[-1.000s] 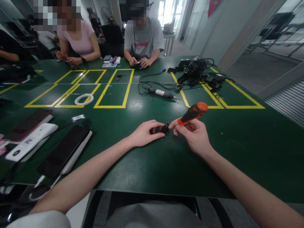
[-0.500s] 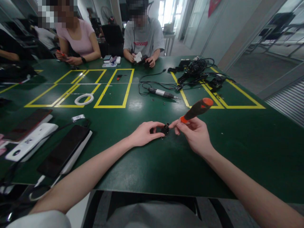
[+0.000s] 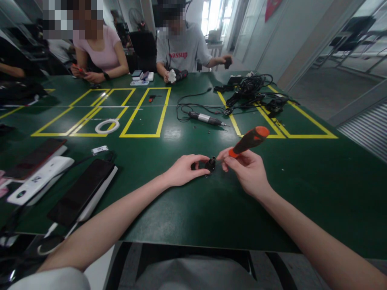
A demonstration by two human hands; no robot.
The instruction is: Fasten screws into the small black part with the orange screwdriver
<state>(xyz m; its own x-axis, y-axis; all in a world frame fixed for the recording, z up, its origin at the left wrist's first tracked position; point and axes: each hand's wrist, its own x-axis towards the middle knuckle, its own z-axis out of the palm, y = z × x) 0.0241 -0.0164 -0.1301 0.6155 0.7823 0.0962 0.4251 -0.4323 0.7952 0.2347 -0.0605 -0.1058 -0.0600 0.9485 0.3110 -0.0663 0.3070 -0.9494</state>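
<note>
Left hand: near the middle of the frame, the left hand [image 3: 185, 170] had thumb and forefinger curved to a narrow span, holding the small black part [image 3: 211, 165] between their tips.
Black part: it stood at the centre of the frame, at the left hand's fingertips and just left of the right hand's, its short tube-like end pointing up.
Right hand: right of centre, the right hand [image 3: 250, 171] was closed around the lower end of a screwdriver [image 3: 252, 139], its fingertips just beside the black part.
Screwdriver: the black and orange handle tilted toward the upper right; the shaft was too indistinct to trace.
Green table: the green table [image 3: 181, 217] spread beneath both hands, with yellow tape [image 3: 139, 135] marking rectangles across its upper part.
Above the hands: a corded pen-shaped tool [image 3: 205, 118] lay at upper centre, with a tangle of black cables [image 3: 254, 88] at upper right.
Left side: a white ring [image 3: 99, 131] lay on the tape lines, with a black phone [image 3: 80, 191] and a white power bank [image 3: 39, 181] lower down.
Far edge: two co-workers sat at the top, one in pink [image 3: 101, 50], one in grey [image 3: 187, 42].
</note>
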